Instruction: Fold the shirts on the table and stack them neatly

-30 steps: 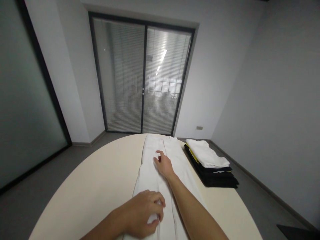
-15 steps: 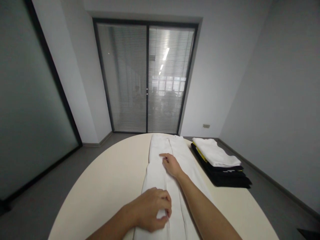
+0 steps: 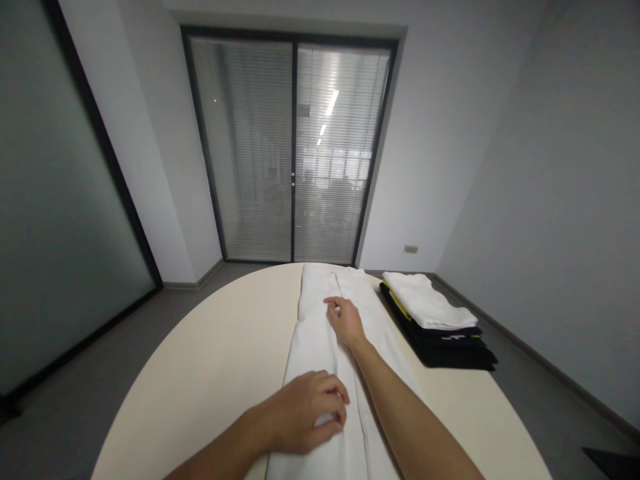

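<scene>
A long white folded cloth garment (image 3: 313, 347) runs lengthwise down the table, a raised fold along its middle. My left hand (image 3: 310, 410) is over its near part, fingers curled and thumb close to the fingertips, closed on the fold. Farther up the cloth, my right hand (image 3: 346, 323) is bent at the wrist, its thumb and fingers drawn together on the same fold. The fingertips partly hide the cloth they grip. The kind of garment cannot be made out.
The round cream table (image 3: 215, 353) carries a stack of folded black clothes (image 3: 455, 357) on the right, with a folded white cloth (image 3: 430, 301) on top and a yellow edge between. Beyond the table stands a glazed door with blinds (image 3: 260, 153).
My left hand has shifted slightly right, and the raised fold under it has moved right too. My right hand has moved slightly right and its fingers have drawn in. The view has tipped slightly.
</scene>
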A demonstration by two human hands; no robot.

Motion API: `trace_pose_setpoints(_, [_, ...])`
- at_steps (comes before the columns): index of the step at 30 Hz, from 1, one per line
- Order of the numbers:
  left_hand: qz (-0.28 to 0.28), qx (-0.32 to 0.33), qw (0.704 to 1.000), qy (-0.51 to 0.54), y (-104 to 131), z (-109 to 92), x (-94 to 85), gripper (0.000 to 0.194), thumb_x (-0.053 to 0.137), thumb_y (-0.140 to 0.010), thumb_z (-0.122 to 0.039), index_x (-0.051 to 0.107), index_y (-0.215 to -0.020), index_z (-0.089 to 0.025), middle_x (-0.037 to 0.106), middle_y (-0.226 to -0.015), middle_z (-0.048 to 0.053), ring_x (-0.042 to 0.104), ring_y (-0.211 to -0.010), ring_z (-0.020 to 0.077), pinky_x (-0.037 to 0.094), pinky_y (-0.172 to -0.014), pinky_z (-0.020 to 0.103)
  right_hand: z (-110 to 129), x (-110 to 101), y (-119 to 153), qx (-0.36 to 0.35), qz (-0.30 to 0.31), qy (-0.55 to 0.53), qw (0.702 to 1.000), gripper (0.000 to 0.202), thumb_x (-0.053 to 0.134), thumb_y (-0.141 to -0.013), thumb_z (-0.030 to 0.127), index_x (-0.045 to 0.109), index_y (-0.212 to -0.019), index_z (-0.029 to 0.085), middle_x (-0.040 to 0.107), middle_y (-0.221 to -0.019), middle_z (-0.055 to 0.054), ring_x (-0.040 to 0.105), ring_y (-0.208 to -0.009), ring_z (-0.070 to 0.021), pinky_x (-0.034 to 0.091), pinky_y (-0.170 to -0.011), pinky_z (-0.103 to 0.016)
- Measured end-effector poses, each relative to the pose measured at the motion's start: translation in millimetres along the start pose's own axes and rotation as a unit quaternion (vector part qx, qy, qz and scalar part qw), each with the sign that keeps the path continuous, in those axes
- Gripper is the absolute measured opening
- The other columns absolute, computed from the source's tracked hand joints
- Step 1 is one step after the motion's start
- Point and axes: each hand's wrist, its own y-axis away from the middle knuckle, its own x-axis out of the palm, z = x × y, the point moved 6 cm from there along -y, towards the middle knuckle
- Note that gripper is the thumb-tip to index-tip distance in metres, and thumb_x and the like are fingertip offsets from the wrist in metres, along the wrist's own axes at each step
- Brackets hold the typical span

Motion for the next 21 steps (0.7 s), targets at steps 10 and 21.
trace_pose_setpoints(10, [0.015,0.025,1.0,0.011,-0.8,-11.0,2.5,0.012,0.065,-0.083,-0.016,0.064,-0.092,-0.024,0.062,-0.119,0.002,0.056,-0.109,0.0198,0.042,-0.099,0.035,-22.6,9.0,-1.7,0.043,0.065,-0.022,0.997,0.028,0.056,-0.084,0.028,0.076,-0.103,0.025,0.066,-0.072,0.001,0.059,-0.07,-0.0158,0.043,-0.077,-0.027])
trace_pose_setpoints(21, [0.021,0.044,0.999,0.022,-1.3,-17.0,15.4,0.03,0.071,-0.083,-0.028,0.066,-0.112,-0.029,0.052,-0.143,0.005,0.05,-0.127,0.0259,0.036,-0.111,0.044,-37.5,8.6,-5.0,0.047,0.048,-0.073,0.995,0.034,0.06,-0.078,0.027,0.07,-0.109,0.019,0.058,-0.066,0.004,0.053,-0.062,-0.0133,0.042,-0.067,-0.024])
